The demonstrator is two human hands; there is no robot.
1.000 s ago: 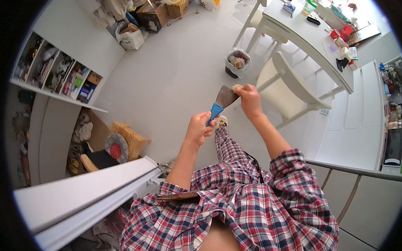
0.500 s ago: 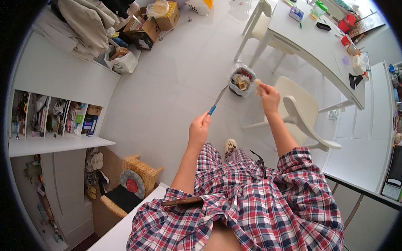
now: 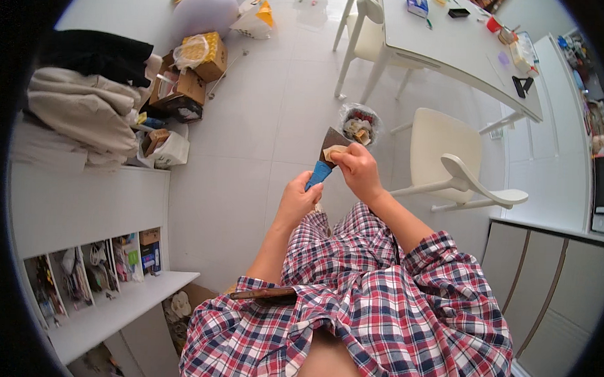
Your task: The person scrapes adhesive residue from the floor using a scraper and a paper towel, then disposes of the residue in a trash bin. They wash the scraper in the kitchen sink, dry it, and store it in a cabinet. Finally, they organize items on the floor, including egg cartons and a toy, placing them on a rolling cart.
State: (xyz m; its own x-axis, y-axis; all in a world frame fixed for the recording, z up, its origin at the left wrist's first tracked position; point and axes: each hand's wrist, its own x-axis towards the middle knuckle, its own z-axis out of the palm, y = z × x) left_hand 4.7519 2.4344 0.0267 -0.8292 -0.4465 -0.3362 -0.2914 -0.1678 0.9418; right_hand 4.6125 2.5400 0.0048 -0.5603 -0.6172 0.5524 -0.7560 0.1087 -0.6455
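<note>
My left hand [image 3: 297,200] is closed round the blue handle of a putty knife [image 3: 320,172], its wide, darkish blade pointing away from me. Between the fingers of my right hand [image 3: 360,172] is a beige piece of tissue or paper [image 3: 332,151], pressed against the blade's face. Whether it is paper or cloth is too small to tell. Just beyond both hands stands a small trash bin [image 3: 375,119] lined with a clear bag, with crumpled wrappers and scraps inside.
A white chair [image 3: 443,143] stands to the right, under the edge of a white table [image 3: 447,41] with small items on it. At far left are folded clothes [image 3: 85,108], cardboard boxes [image 3: 186,85] and a balloon [image 3: 205,13]. An open-fronted shelf [image 3: 179,277] juts in at left.
My right hand has moved left from beside the bin, bringing the beige piece onto the blade. The putty knife has turned so its broad face shows. My view has shifted.
</note>
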